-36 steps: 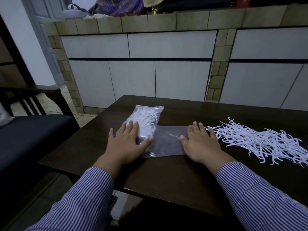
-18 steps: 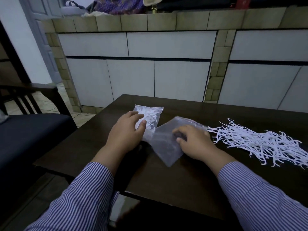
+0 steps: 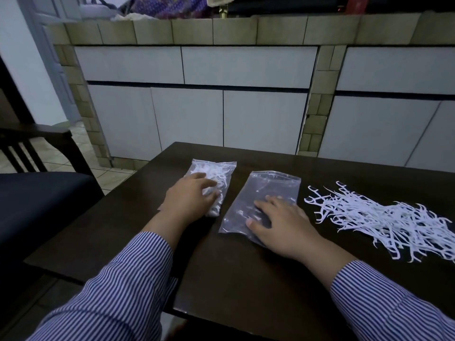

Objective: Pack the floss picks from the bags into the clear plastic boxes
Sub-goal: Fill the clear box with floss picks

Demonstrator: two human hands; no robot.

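A: Status?

B: 1 bag emptied — my right hand (image 3: 283, 225) lies flat, fingers straight, on the empty bag (image 3: 266, 193). Its floss picks (image 3: 384, 217) sit loose in a pile on the table (image 3: 246, 279), just right of it.

A: Left?

B: My left hand (image 3: 190, 196) rests on the full bag (image 3: 216, 174), fingers bent over it — real grasp or not, cannot tell.

A: Boxes?

B: 0 in view. Nothing packed yet; I'd judge most of the job remains.

i can read no text, label, brand or number anywhere from here. the two plastic bags at mid frame carry no print that i can make out.
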